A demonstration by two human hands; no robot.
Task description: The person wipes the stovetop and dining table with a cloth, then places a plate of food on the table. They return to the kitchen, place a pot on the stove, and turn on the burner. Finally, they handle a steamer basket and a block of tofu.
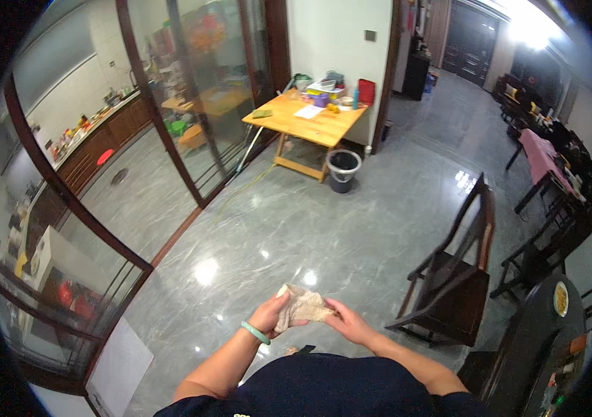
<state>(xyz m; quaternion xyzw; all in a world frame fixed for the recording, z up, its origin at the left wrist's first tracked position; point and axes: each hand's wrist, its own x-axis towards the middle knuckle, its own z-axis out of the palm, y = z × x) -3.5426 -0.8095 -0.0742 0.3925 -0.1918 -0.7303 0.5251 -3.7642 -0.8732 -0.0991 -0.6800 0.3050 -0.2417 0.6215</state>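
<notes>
Both my hands hold a crumpled beige cloth [303,306] in front of my body, above the tiled floor. My left hand [270,315] grips the cloth's left end, the thumb on top and fingers partly underneath. A pale green bangle [255,333] circles my left wrist. At the cloth's right end, the fingers of my right hand [350,323] pinch its edge. Folds hide part of the fingers on both sides.
Ahead stands a wooden folding table [322,125] with assorted items, a dark waste bin [342,174] beside it. To the right are a dark wooden chair [449,281] and a dark table [525,333] bearing a plate of food [561,299]. Glass sliding doors [197,78] border the kitchen at left.
</notes>
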